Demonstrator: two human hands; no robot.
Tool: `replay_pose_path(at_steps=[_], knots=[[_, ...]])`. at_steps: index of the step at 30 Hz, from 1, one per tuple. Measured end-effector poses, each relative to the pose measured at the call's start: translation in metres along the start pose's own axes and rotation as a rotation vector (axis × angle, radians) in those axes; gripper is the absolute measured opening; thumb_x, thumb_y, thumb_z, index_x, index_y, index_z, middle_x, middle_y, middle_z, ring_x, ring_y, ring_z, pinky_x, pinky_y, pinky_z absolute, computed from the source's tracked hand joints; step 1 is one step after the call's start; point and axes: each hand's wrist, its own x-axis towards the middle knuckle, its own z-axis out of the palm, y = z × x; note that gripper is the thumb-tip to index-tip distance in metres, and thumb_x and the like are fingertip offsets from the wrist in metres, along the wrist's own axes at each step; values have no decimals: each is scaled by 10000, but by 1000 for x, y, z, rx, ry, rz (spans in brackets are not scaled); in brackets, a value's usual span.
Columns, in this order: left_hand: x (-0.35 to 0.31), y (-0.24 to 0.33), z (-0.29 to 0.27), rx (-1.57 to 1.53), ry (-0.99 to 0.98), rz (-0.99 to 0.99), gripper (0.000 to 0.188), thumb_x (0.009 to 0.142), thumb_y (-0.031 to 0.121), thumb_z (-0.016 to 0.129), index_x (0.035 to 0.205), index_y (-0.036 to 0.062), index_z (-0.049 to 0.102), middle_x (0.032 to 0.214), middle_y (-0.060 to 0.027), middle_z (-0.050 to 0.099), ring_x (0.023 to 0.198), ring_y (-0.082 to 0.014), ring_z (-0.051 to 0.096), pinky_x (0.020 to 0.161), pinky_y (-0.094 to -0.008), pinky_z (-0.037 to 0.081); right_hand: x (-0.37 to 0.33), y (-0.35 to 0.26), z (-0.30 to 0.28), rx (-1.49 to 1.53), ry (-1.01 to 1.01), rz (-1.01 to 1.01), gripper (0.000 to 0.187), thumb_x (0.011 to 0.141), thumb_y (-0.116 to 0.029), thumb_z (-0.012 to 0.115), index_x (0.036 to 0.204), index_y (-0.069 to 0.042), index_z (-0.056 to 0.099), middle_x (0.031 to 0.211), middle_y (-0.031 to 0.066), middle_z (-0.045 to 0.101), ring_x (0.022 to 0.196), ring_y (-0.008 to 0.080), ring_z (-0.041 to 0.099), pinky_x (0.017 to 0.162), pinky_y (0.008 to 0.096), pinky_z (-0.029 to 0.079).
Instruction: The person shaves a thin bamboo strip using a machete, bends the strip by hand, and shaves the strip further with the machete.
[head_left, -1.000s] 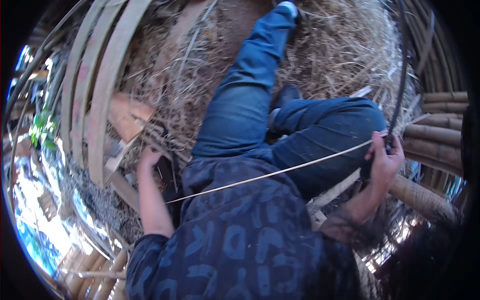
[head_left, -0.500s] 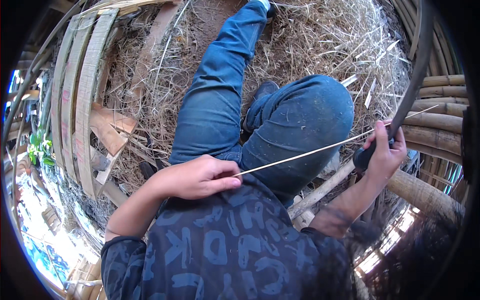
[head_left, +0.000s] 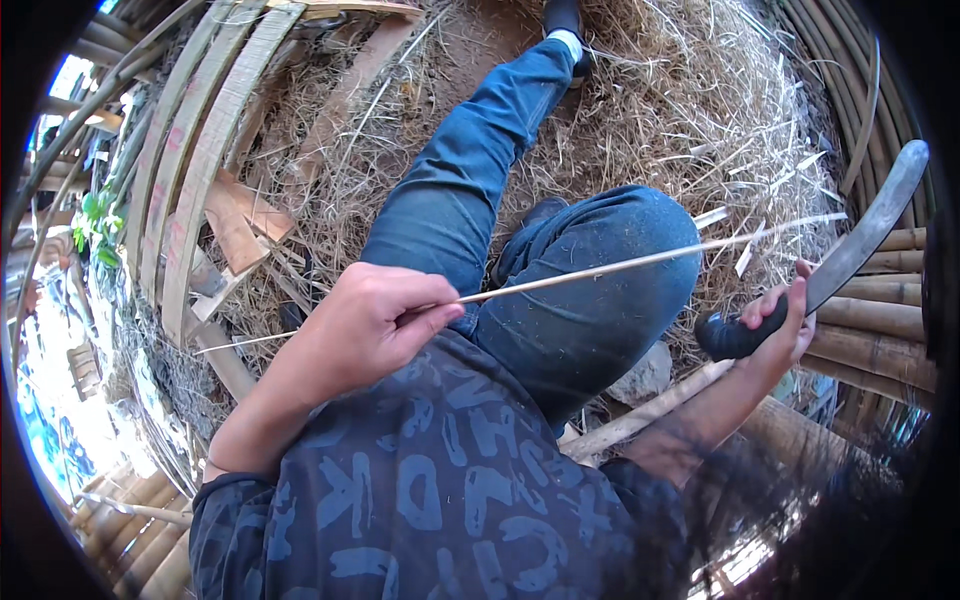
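My left hand pinches a thin pale strip, probably split bamboo, between thumb and fingers above my lap. One length of the strip reaches right past my bent knee; a shorter end shows left of my wrist. At the right, my right hand grips the dark handle of a machete. Its broad grey blade curves up and away to the right. The strip's far end lies close to the blade in the picture, seemingly apart from it, and the right hand is off the strip.
Wooden slats lean at the left, with cut wood pieces beside them. Dry straw and shavings cover the ground ahead. Bamboo poles wall the right side. A stone and a pole lie by my right forearm.
My left hand has lifted and shifted left with the strip. The strip has left my right hand's fingers. The machete has tipped outward to the right, showing its blade broadside.
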Motion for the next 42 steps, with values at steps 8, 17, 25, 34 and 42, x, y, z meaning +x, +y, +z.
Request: replay_pose_path(at_steps=[8, 17, 25, 34, 42], knots=[[27, 13, 44, -97, 8, -115, 104, 875, 67, 618, 875, -29, 656, 615, -63, 567, 542, -74, 465, 506, -244, 385, -46, 12, 40, -127, -244, -64, 503, 892, -465, 586, 1077, -56, 358, 552, 46, 473, 437, 116, 481, 386, 231, 354], [47, 10, 63, -307, -74, -102, 114, 887, 60, 579, 891, -31, 648, 665, -117, 603, 580, -103, 528, 547, -269, 428, -65, 18, 54, -818, -530, -438, 673, 765, -605, 655, 981, -23, 394, 575, 64, 441, 417, 217, 497, 417, 322, 405], [44, 10, 65, -248, -44, -89, 100, 876, 45, 597, 902, -28, 662, 753, -127, 667, 669, -130, 618, 601, -265, 459, -48, 25, 49, -1050, -489, -564, 623, 797, -591, 624, 961, -32, 404, 584, 67, 439, 448, 264, 532, 428, 364, 420], [37, 11, 70, -284, -109, -236, 92, 861, 33, 611, 901, -28, 667, 746, -138, 668, 652, -149, 628, 597, -257, 461, -57, 23, 51, -1019, -559, -684, 605, 786, -594, 635, 944, -49, 426, 526, 57, 453, 429, 249, 545, 423, 350, 429], [31, 5, 66, -192, 33, -47, 98, 864, 48, 628, 895, -17, 694, 667, -90, 659, 573, -82, 584, 523, -234, 444, -26, 24, 34, -1013, -270, -304, 588, 795, -560, 651, 951, -53, 398, 548, 70, 449, 441, 273, 538, 437, 358, 421]])
